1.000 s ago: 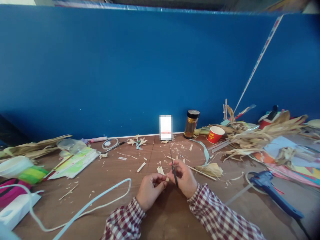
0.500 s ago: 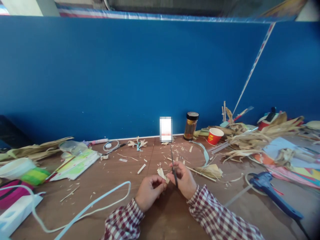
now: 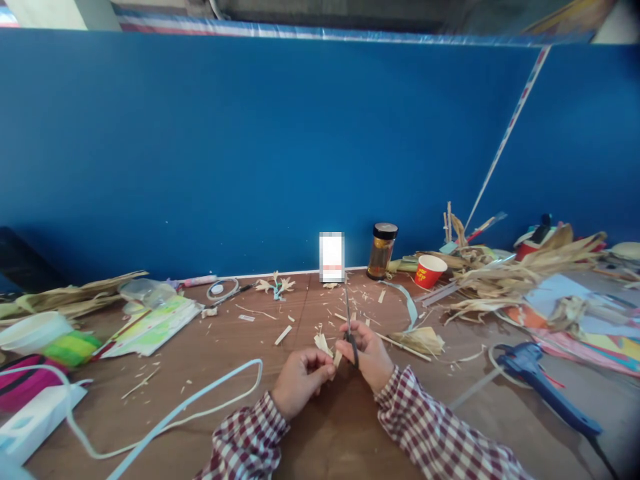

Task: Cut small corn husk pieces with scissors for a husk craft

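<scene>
Between thumb and fingers, my left hand (image 3: 304, 381) pinches a small pale strip of corn husk (image 3: 338, 361), low over the table. Close beside it on the right, my right hand (image 3: 369, 357) is closed around a pair of dark scissors (image 3: 351, 337), whose blades point up and away from me. The right thumb and fingertips come near the top of the strip; whether they touch it I cannot tell. Just beyond the fingers is another pale husk piece (image 3: 323, 343). Further off stands a small husk flower (image 3: 276, 287) with a light blue tie.
A blue hot glue gun (image 3: 545, 383) lies at the right, near heaps of dried husk (image 3: 500, 280). A red paper cup (image 3: 430, 271) and a lidded jar (image 3: 383, 252) stand at the back. A white cable (image 3: 200, 393) and power strip (image 3: 43, 417) occupy the left.
My right hand has shifted slightly and the scissors have turned a little more upright. The husk strip in my left hand now stands up more plainly between the fingers.
</scene>
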{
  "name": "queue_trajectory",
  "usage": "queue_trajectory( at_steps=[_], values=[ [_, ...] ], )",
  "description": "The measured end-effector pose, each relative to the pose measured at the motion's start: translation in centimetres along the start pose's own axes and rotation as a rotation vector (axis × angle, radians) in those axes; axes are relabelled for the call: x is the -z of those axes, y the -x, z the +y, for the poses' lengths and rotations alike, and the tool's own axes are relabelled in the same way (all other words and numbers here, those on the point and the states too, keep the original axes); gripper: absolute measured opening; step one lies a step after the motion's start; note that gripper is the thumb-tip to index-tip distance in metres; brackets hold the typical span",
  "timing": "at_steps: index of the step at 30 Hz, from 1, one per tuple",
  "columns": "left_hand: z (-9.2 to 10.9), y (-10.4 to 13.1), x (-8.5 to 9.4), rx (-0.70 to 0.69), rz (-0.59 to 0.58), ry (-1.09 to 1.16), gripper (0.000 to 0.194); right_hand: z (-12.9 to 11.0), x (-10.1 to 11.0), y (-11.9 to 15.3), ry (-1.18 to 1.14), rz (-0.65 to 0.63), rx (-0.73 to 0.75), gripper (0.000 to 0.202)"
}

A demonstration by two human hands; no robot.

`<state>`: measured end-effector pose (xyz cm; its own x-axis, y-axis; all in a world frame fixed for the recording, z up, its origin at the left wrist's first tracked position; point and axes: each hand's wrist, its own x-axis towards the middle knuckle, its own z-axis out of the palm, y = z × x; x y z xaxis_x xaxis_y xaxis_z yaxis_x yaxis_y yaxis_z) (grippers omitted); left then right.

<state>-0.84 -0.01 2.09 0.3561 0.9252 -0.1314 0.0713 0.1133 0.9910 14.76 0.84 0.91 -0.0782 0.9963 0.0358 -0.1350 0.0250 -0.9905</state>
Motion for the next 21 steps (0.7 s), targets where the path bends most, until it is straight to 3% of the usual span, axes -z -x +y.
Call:
queue_trajectory(
  at_steps=[4, 12, 21],
  values=[
    [-0.4, 0.0, -0.2, 0.015, 0.049, -0.007, 0.022, -0.6, -0.2, 0.2, 0.097, 0.037, 0.074, 0.039],
    [-0.8, 0.0, -0.3, 0.036, 0.034, -0.029, 0.022, -0.9, 0.4, 0.0, 0.060, 0.057, 0.082, 0.037],
    [-0.2, -0.2, 0.4, 0.113, 0.184, 0.240, 0.028, -1.0, -0.7, 0.7, 0.164, -0.031, 0.044, 0.035]
  ],
)
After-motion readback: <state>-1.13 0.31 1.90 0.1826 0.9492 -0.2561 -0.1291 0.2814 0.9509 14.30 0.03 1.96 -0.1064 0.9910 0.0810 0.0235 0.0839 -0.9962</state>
